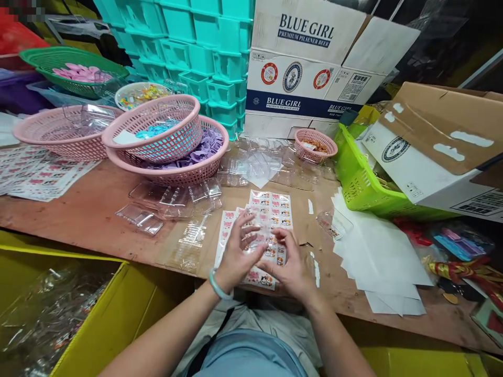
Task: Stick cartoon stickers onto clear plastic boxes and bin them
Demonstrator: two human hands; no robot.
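Note:
Between my two hands is a small clear plastic case [265, 231], faint against the printed sheets beneath. My left hand [240, 248] has its fingers curved along the case's left side, with a pale green bangle [218, 285] on the wrist. The thumb and fingers of my right hand [290, 262] bend round the right side. Under both hands lie overlapping sticker sheets [281, 204] with pink lettering and small cartoon animals. The case's exact outline is hard to make out.
Clear plastic cases [176, 199] lie beyond the sheets. Pink baskets [157, 141] hold blue and purple pieces. At right are white paper sheets [377, 251] and a lime-green basket [353, 173] with a carton [424, 141]. Teal crates [188, 52] stand behind; a yellow bin [90, 319] is lower left.

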